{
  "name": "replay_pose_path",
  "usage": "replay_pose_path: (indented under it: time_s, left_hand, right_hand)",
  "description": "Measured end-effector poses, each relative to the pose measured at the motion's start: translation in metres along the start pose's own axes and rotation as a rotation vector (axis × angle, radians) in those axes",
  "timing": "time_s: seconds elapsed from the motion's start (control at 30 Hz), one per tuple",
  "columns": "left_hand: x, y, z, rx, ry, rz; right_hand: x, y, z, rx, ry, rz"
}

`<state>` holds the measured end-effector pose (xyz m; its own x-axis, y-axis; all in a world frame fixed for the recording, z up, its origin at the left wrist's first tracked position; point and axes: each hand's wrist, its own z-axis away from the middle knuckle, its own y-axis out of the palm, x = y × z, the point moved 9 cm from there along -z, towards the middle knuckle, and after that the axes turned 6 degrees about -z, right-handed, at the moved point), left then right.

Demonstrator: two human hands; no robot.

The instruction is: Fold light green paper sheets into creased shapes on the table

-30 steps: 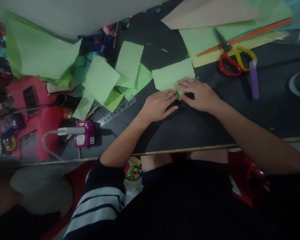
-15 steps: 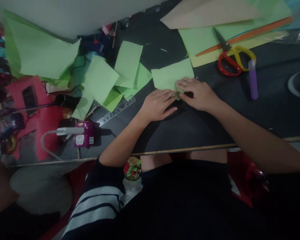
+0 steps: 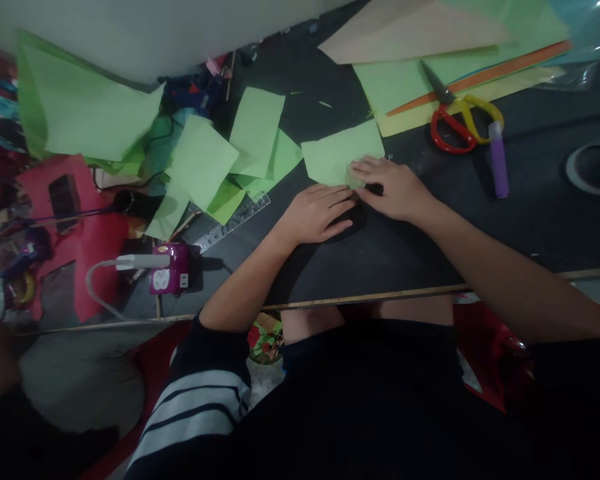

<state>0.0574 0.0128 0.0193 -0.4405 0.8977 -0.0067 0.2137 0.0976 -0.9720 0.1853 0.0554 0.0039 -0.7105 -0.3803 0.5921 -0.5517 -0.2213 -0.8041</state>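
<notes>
We have both hands on a pale green paper [image 3: 343, 152], which lies on the dark bench [image 3: 325, 273] in front of us. Our left hand [image 3: 317, 213] reaches the paper's near edge, fingers stretched side by side and thumb held apart, gripping nothing that we can see. Our right hand [image 3: 387, 187] rests its fingertips on the paper, with the thumb drawn in below; we cannot tell whether it pinches the small flap [image 3: 353, 177] between our hands. The fingertips meet around that spot, probably to press it flat and stop the sheet from sliding.

The scissors [image 3: 454, 105] lie to the right, partly over coloured sheets [image 3: 400, 83], handles towards us, perhaps for easy picking up. A purple stick [image 3: 499, 163] lies just beside their yellow handle. To the left, loose green pieces [image 3: 205, 157] overlap near a clear ruler [image 3: 233, 222], apparently set aside so our arms have room. The magenta adapter [image 3: 169, 270] sits near the bench edge, well apart from our paper.
</notes>
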Motion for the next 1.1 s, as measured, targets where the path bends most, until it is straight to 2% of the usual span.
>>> replay_pose_path:
  time_s: [0.27, 0.53, 0.7, 0.9, 1.1]
  left_hand:
    - [0.004, -0.002, -0.005, 0.009, -0.129, 0.062]
    - [0.004, 0.005, 0.000, 0.013, -0.095, 0.136]
    - [0.022, 0.005, 0.003, -0.051, -0.245, 0.152]
    - [0.025, 0.013, 0.001, 0.041, -0.268, 0.149]
    - [0.026, 0.009, 0.002, 0.032, -0.290, 0.144]
  right_hand:
    - [0.000, 0.001, 0.001, -0.031, -0.026, 0.034]
    - [0.001, -0.001, 0.002, -0.039, -0.028, 0.059]
    - [0.002, -0.002, 0.002, -0.032, -0.007, 0.071]
    - [0.004, -0.002, 0.003, -0.029, -0.008, 0.054]
    - [0.004, -0.001, 0.002, -0.022, -0.028, 0.053]
